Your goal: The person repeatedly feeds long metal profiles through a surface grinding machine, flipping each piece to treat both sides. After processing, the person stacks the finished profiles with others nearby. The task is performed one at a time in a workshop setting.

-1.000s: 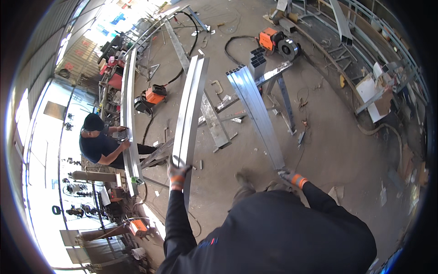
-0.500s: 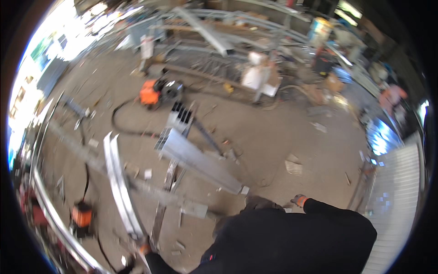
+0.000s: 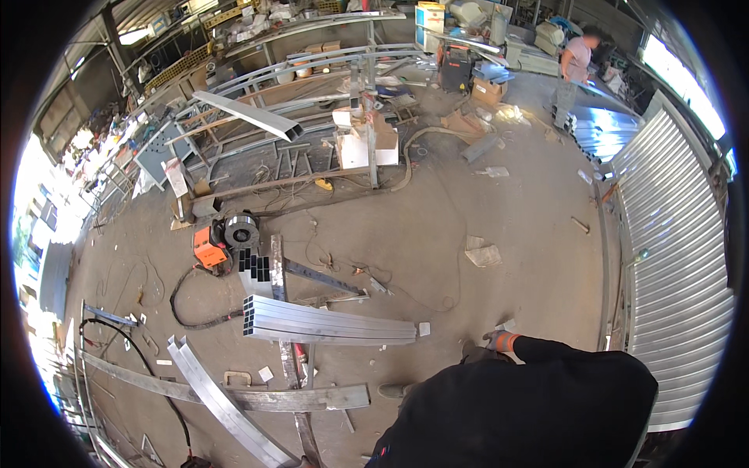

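Note:
My right hand (image 3: 501, 341), in a grey glove with an orange cuff, hangs beside my dark-clothed body above the floor, holding nothing, its fingers loosely apart. My left hand is out of view past the lower edge. Toward that edge runs a long silver metal profile (image 3: 226, 409) with a groove along it, its near end cut off by the frame. It crosses over a long flat grey bar (image 3: 312, 398). Farther ahead, a stack of silver square tubes (image 3: 335, 321) rests across a rusty beam (image 3: 306, 437), with a shorter tube bundle (image 3: 256, 287) behind it.
An orange machine with a wire spool (image 3: 211, 248) stands ahead left, its black hose curving across the floor. Metal racks (image 3: 265, 187) and a white box (image 3: 355, 148) lie beyond. Corrugated silver sheets (image 3: 679, 265) line the right. Another person (image 3: 576, 70) stands far right.
My view has swung up and to the right, bringing the other person into sight. My left hand, earlier on the silver profile, has left the frame. My right hand stays by my side.

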The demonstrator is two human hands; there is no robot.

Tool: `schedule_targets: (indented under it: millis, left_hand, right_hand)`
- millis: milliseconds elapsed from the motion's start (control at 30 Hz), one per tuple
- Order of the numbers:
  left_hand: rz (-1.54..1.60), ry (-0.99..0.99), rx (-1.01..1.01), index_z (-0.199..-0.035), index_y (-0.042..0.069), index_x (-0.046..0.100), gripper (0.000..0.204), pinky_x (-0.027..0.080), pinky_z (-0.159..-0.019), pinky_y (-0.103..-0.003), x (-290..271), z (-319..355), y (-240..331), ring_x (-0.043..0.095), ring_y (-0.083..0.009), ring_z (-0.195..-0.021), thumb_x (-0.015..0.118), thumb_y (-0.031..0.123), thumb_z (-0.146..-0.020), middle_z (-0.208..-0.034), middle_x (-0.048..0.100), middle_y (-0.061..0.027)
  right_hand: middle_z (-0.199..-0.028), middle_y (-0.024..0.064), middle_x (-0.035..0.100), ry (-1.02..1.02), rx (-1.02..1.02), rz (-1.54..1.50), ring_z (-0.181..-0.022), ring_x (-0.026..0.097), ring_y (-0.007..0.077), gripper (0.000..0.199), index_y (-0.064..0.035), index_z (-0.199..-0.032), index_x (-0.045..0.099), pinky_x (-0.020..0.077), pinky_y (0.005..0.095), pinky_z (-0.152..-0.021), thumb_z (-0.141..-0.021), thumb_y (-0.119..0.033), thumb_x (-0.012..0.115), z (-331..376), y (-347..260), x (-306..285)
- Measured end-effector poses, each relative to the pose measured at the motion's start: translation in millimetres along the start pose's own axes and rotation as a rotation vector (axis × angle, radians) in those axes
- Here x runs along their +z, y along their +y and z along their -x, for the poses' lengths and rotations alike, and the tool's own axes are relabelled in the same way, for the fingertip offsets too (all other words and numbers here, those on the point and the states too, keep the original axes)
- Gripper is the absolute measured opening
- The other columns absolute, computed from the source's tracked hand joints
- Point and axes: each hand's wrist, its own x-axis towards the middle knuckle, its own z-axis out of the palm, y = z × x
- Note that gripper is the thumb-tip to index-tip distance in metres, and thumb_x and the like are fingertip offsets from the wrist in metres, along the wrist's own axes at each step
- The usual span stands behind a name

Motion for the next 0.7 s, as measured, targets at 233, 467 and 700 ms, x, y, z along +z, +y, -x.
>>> schedule_targets:
  millis: [233, 467, 700]
  left_hand:
    - [-0.05, 0.044, -0.092, -0.122, 0.012, 0.084, 0.028, 0.062, -0.099, -0.052, -16, 51, 5, 0.077, -0.0328, -0.122, 0.063, 0.027, -0.11, -0.128, 0.08, -0.0158]
    - [0.267, 0.18, -0.654, -0.186, 0.016, 0.015, 0.123, 0.029, -0.134, -0.074, -28, 148, 117, 0.022, -0.0417, -0.176, 0.082, 0.064, -0.095, -0.195, 0.011, -0.0148]
    - [0.113, 0.306, 0.117, -0.151, 0.007, 0.068, 0.07, 0.058, -0.108, -0.058, 8, 328, 391, 0.072, -0.0389, -0.131, 0.063, 0.063, -0.109, -0.144, 0.076, -0.0205]
  right_hand:
    - [-0.13, 0.0202, 0.081, -0.22, 0.022, -0.388, -0.116, 0.078, 0.0308, 0.065, -0.0025, -0.159, 0.063, 0.0614, 0.0429, -0.107, -0.1, -0.023, 0.084, -25, 158, 4]
    - [-0.098, 0.0116, 0.08, -0.203, 0.239, -0.858, -0.073, 0.074, 0.0194, 0.057, -0.0084, -0.158, 0.058, 0.0598, 0.0384, -0.062, -0.105, -0.008, 0.079, -58, 309, -62]
    - [-0.099, 0.0125, 0.08, 0.065, 0.331, -0.865, -0.075, 0.077, 0.0249, 0.061, -0.0076, -0.156, 0.062, 0.0631, 0.0449, -0.064, -0.102, -0.025, 0.083, -54, 402, -15]
